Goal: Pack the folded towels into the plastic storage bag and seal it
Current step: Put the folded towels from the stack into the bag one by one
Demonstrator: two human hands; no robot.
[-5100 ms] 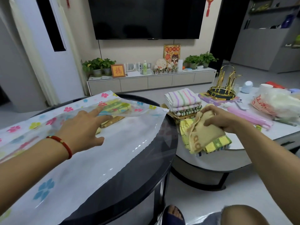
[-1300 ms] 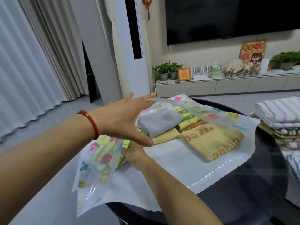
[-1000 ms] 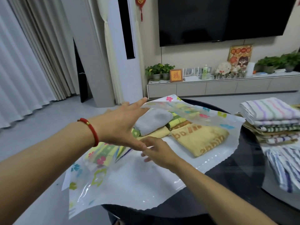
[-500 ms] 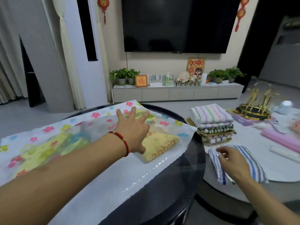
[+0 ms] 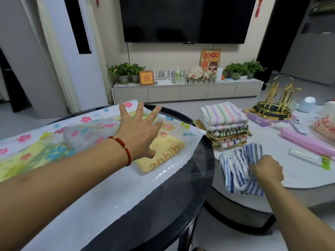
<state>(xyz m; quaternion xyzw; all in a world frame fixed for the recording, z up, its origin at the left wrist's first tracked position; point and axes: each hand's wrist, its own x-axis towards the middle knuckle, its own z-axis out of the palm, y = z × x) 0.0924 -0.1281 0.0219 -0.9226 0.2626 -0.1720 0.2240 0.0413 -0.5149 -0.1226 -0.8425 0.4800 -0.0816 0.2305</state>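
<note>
A flower-printed plastic storage bag (image 5: pixel 87 182) lies flat across the round black glass table (image 5: pixel 181 201). Inside it show a yellow towel with orange letters (image 5: pixel 163 154), a grey one and green-yellow ones further left. My left hand (image 5: pixel 139 131) hovers spread over the bag's upper layer, fingers apart, holding nothing. My right hand (image 5: pixel 266 169) is closed on a blue-and-white striped towel (image 5: pixel 237 169) lying on the white table (image 5: pixel 272 142). A stack of folded striped towels (image 5: pixel 224 124) stands just behind it.
On the white table lie a pink roll (image 5: pixel 308 142), a white box (image 5: pixel 308 158), a gold rack (image 5: pixel 273 105) and a plastic bag (image 5: pixel 326 122). A TV cabinet (image 5: pixel 186 91) with plants stands at the far wall. Floor gap separates both tables.
My right hand left the bag, reached right to the white table and closed on the blue striped towel. My left hand let the bag's top layer drop and now hovers over it.
</note>
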